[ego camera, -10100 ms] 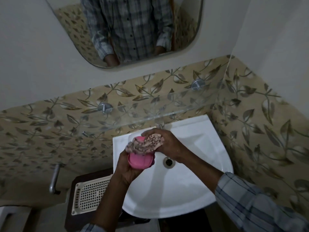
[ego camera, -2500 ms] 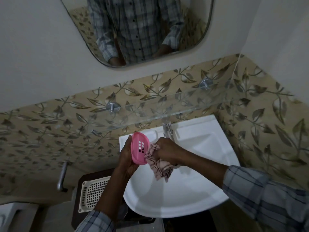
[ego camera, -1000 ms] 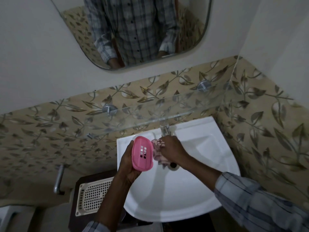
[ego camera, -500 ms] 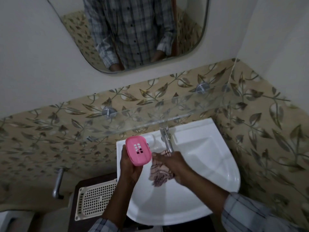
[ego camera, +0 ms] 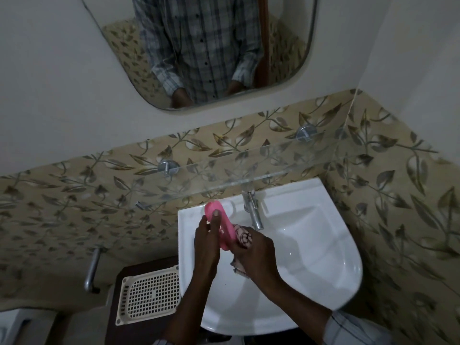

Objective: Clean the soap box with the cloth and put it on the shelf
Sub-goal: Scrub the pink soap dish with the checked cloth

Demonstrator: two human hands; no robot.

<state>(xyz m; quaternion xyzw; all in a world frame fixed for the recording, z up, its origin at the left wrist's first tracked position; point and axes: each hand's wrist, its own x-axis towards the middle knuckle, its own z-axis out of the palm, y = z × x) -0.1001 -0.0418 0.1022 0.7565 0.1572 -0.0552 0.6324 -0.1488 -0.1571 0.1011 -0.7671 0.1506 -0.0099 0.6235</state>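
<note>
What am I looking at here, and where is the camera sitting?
There is no machine: a person works with two bare hands, filmed by one camera worn on the head and looking down. The left hand grips an oval pink plastic soap box, held on edge over the white ceramic basin. The right hand holds a crumpled patterned pink-and-white cloth against its side. Above the metal tap, a clear glass shelf is fixed to the leaf-patterned tiles. The wall mirror reflects the person's checked shirt.

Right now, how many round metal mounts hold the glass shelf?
2: the left mount above the soap box, the right mount further right. None looks hidden.
</note>
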